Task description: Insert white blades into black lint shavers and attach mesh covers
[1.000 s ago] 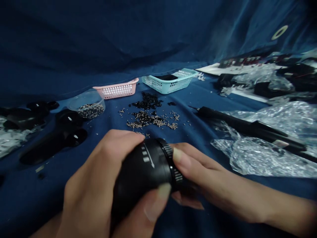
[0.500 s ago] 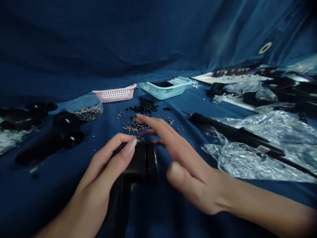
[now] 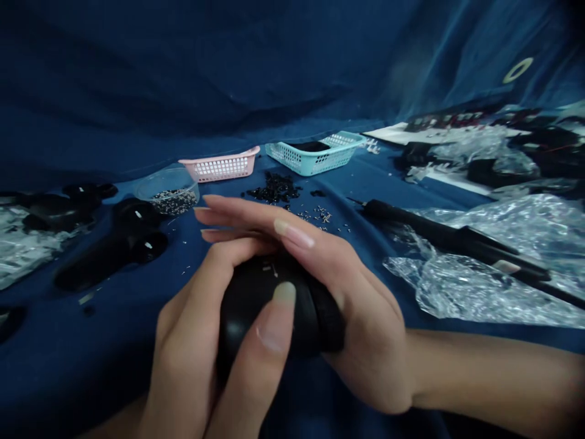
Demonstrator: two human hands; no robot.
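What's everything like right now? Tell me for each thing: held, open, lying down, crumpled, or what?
Left hand: wrapped around the black device
Right hand: fingers out straight, palm against it
Black device: held
Clear tub: partly filled
Pink basket: upright, inside hidden
Turquoise basket: upright, something black inside
Black pieces: loosely piled
Long black tool: lying down
Clear plastic: crumpled

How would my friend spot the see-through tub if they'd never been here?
On the blue cloth, find the pink basket beside the light-blue basket. Just left of the pink one sits a round, clear tub holding lots of tiny bits. Unlike both baskets, it's see-through, without rows of holes.
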